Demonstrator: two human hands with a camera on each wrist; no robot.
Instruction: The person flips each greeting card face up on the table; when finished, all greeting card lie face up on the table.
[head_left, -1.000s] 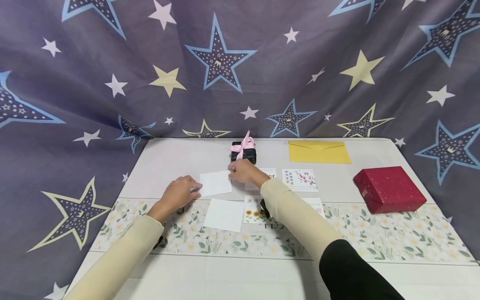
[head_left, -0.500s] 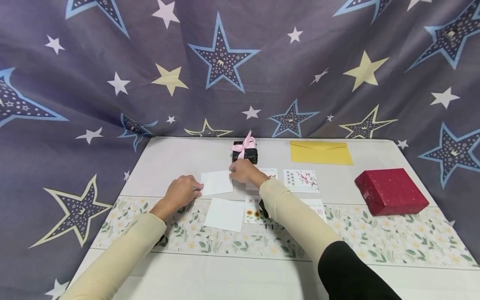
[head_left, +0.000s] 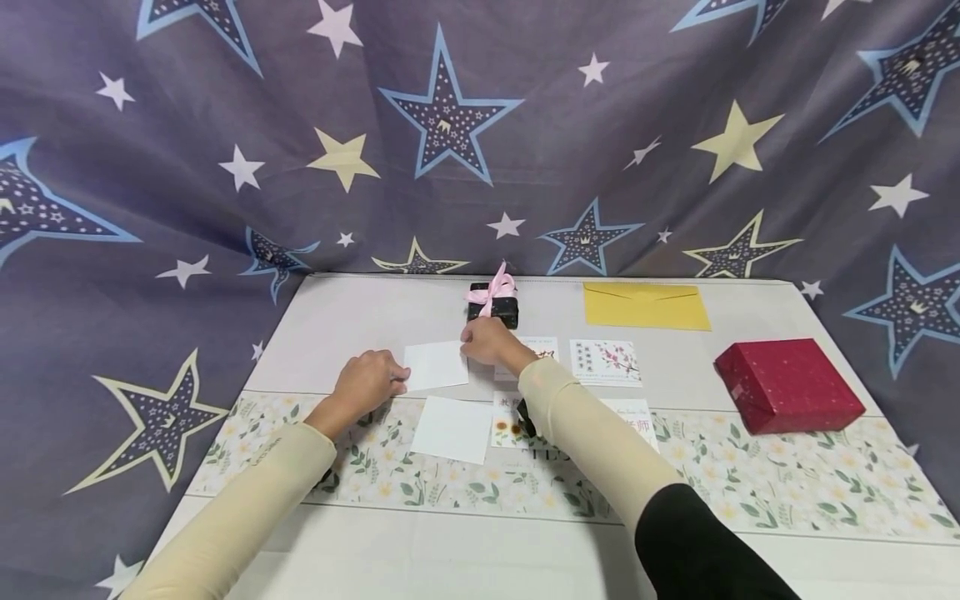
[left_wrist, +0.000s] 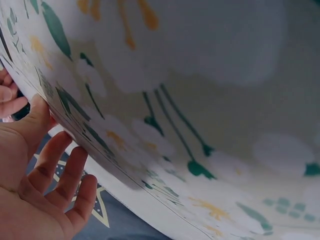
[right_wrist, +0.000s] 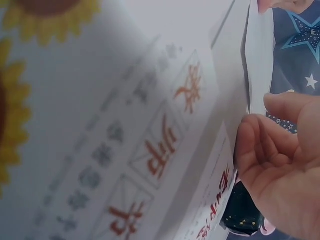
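A blank white card [head_left: 437, 365] lies near the middle of the table, between both hands. My left hand [head_left: 369, 382] pinches its left edge; in the left wrist view the thumb [left_wrist: 37, 112] is at that edge and the other fingers are loosely bent. My right hand [head_left: 491, 340] pinches the right edge, thumb and forefinger meeting on the card [right_wrist: 260, 55] in the right wrist view. Just below lies a second blank white card [head_left: 452, 430]. Beyond the right hand stands a small black gift box [head_left: 504, 312] with a pink ribbon bow [head_left: 495, 292].
Printed cards lie to the right: one with plum blossoms [head_left: 606, 363], one with sunflowers [head_left: 506, 427], and others partly under the right arm. A yellow envelope [head_left: 647, 306] is at the back right, a red wrapped box [head_left: 789, 385] at the right. A star-patterned curtain [head_left: 480, 150] hangs behind.
The whole head view has shifted slightly. Both hands stay at the edges of the same white card, nearly still.
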